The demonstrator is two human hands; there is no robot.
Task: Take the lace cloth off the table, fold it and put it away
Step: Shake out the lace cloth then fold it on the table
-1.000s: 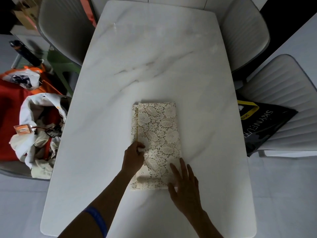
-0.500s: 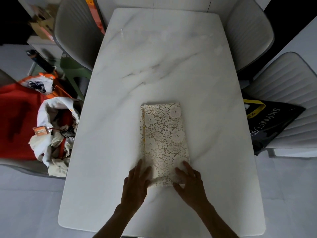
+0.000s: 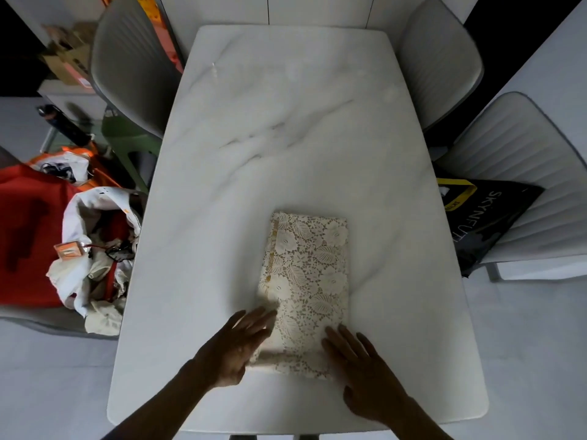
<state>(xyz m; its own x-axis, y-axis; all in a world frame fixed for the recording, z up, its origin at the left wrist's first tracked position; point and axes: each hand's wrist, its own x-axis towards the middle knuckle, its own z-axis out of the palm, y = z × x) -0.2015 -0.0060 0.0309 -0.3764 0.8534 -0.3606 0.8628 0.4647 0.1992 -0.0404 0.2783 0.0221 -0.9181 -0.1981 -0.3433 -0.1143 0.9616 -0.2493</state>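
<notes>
Head view: folded lace cloth is lying on the near half of the marble desk. Left hand and right hand, both open and flat, are flanking its near end. Next fold probably needs both near corners lifted evenly, edges aligned.

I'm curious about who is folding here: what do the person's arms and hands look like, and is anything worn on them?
Both forearms are bare, with no sleeves in view. The left hand and right hand wear no gloves, and no rings or watch can be seen in the dim light.
</notes>
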